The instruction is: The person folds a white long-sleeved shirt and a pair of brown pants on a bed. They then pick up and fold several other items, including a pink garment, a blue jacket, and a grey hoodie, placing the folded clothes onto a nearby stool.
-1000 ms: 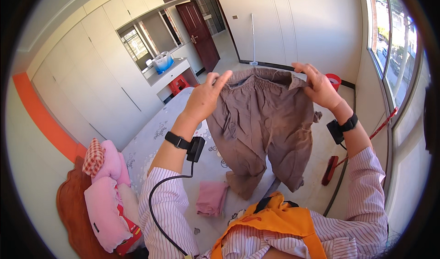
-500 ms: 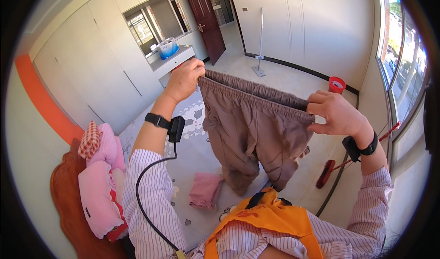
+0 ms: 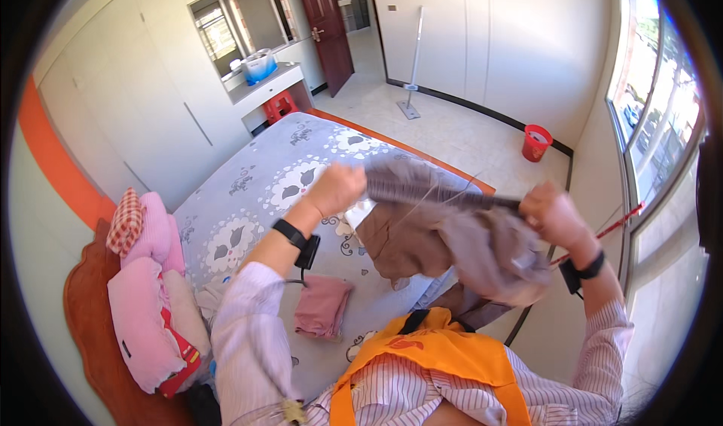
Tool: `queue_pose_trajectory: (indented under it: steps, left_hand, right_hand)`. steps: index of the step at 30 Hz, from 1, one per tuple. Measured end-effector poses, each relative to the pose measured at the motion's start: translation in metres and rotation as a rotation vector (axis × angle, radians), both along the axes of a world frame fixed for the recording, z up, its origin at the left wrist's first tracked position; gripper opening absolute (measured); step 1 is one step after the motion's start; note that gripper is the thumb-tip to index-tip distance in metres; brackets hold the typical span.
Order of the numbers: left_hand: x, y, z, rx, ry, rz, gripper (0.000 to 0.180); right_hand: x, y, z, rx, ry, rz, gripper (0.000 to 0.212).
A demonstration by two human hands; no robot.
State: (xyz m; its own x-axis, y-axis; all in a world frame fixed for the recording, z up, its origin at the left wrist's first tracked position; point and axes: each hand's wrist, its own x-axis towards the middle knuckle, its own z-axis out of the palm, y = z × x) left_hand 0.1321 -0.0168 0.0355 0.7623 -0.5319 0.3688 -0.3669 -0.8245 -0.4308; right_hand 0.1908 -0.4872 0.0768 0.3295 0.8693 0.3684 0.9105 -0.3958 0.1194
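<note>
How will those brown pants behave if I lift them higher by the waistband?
Probably floppy: the pants crumple and fold below the waistband. The cloth seems thin, so they may be light for their size. The waistband looks ribbed, so it may stretch between left hand and right hand.

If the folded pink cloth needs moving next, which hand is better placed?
Probably the left hand: it's nearer the folded pink cloth than the right hand, though both grip the brown garment.

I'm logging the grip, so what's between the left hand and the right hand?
The brown trousers: in the head view, their gathered waistband runs from the left hand to the right hand, somewhat blurred.
</note>
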Motion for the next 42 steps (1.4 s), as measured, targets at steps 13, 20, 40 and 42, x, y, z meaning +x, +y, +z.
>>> queue_pose_trajectory:
  steps: [13, 20, 40, 42]
  left_hand:
    - [0.066, -0.063, 0.139, -0.797, -0.137, -0.400, 0.012]
    - [0.065, -0.070, 0.164, -1.044, -0.097, -0.415, 0.021]
    - [0.050, -0.160, 0.185, -1.519, 0.501, -0.547, 0.028]
    - [0.047, -0.160, 0.184, -1.394, 0.401, -0.579, 0.033]
  right_hand:
    - [-0.069, 0.014, 0.108, 0.430, 0.382, 0.282, 0.019]
    - [-0.044, -0.005, 0.110, 0.791, 0.849, -0.043, 0.016]
    - [0.005, 0.125, 0.130, 1.142, 1.047, 0.205, 0.034]
    - [0.005, 0.118, 0.131, 1.089, 1.016, 0.221, 0.038]
